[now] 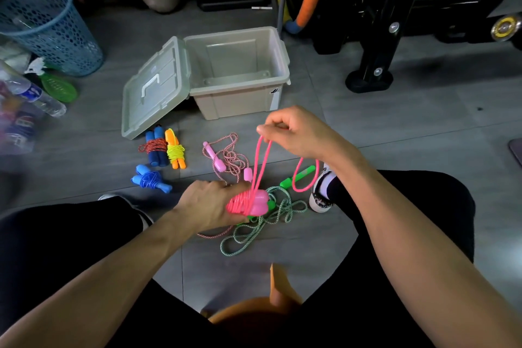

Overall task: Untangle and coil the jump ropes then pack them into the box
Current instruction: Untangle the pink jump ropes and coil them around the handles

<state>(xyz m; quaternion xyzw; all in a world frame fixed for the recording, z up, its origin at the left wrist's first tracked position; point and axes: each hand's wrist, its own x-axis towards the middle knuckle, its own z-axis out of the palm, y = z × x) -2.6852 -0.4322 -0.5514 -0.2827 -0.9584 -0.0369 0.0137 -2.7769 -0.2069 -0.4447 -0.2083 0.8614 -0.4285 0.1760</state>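
Note:
My left hand [207, 203] grips the pink jump rope [245, 202], its cord partly wound round the two pink handles. My right hand [296, 130] pinches a loop of that pink cord and holds it up taut; a loose end loops down by my right wrist. Under the bundle lie a green rope [265, 223] and a pink-and-white striped rope [230, 157], both loose on the floor. Three coiled ropes lie to the left: a red-corded one with blue handles [154, 148], a yellow one with orange handles [175, 151], a blue one [149, 179]. The beige box [243, 87] stands open, nothing inside.
The box lid [154, 90] hangs open to the left. A blue mesh basket [53, 28] and plastic bottles [36, 96] are at the far left. Black equipment legs [370, 76] stand at the right. My knees flank the ropes; a white shoe [322, 192] is beside them.

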